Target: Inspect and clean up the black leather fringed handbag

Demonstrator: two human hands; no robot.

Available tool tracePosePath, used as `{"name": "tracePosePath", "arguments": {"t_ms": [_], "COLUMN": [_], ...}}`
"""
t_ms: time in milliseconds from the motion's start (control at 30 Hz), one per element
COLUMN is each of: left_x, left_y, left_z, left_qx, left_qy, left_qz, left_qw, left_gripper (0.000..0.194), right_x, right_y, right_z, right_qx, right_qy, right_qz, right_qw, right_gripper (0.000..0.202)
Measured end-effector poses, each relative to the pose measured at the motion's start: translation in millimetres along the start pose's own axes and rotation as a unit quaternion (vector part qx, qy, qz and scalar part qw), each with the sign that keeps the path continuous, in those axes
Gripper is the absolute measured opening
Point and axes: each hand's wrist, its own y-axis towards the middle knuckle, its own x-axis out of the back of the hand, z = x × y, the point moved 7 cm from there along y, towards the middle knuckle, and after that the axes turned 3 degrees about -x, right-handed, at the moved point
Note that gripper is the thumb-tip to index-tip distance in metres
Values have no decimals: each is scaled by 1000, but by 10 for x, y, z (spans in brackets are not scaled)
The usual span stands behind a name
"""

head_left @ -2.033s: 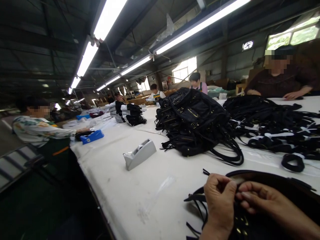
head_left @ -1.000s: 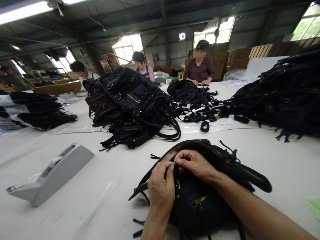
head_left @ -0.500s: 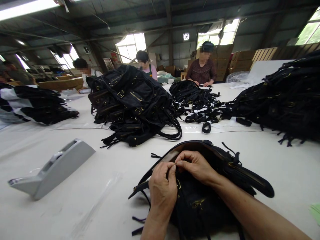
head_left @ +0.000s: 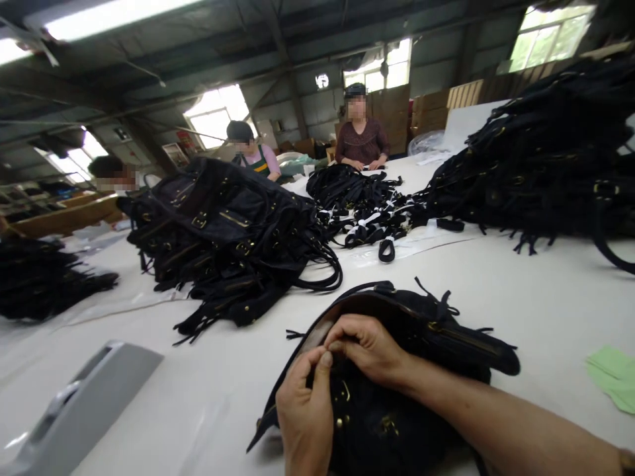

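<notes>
A black handbag [head_left: 426, 344] with gold hardware and fringe lies in front of me on the white table [head_left: 520, 291]. My left hand [head_left: 303, 410] and my right hand [head_left: 367, 347] meet at the bag's open top edge. Thumb and fingers of both hands pinch something small at the brown-lined rim; what it is I cannot make out.
A pile of black handbags [head_left: 223, 231] lies behind the bag, another pile [head_left: 546, 152] at the right, and a heap of black straps [head_left: 362, 205] between them. A grey tape dispenser [head_left: 79, 403] stands at the left. Green paper [head_left: 615, 377] lies at the right. Three people work at the far side.
The view swung right from the table's left side onto the bag, then tilted. My hands stayed together at the bag's rim, shifting only slightly.
</notes>
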Motion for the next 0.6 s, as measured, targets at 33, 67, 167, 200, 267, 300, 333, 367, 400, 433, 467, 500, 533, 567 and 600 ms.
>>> {"name": "tracePosePath", "arguments": {"t_ms": [33,67,167,200,267,300,333,367,400,433,467,500,533,567,600], "left_x": [-7,-10,12,24,33,30,27,28,32,35,38,42,45,47,47], "left_y": [7,13,1,-12,-39,-47,-51,-53,-54,-54,-54,-55,-56,-57,-58], "left_z": [31,52,38,14,-37,-60,-81,-99,-112,-124,-135,-147,-157,-164,-166], "left_qx": [5,5,-22,-33,-50,-55,-59,-61,-61,-60,-59,-58,-56,-53,-47], "left_qy": [13,28,68,75,80,79,78,80,84,88,92,95,96,97,102], "left_qz": [7,6,-42,-66,-99,-105,-108,-108,-109,-107,-105,-103,-102,-102,-101], "left_qw": [1000,1000,997,994,991,990,989,989,989,989,988,988,989,989,989], "left_gripper": [28,31,32,31,29,28,27,26,25,25,24,24,23,23,24], "right_x": [9,18,41,43,45,39,32,26,23,24,27,31,37,41,44], "right_y": [8,15,22,22,15,10,4,-2,-6,-8,-9,-7,-3,2,7], "right_z": [9,21,35,28,18,17,19,23,25,25,24,24,24,21,14], "right_qx": [2,8,23,21,18,18,18,17,15,12,8,7,7,8,8], "right_qy": [-1,-6,-28,-32,-33,-32,-31,-28,-25,-22,-19,-15,-10,-4,3], "right_qz": [-3,-6,-18,-20,-24,-22,-18,-16,-14,-14,-16,-16,-17,-16,-15], "right_qw": [1000,1000,999,999,999,999,999,999,999,1000,1000,1000,1000,1000,1000], "right_gripper": [10,10,12,12,13,13,13,12,12,12,11,10,9,9,9]}}
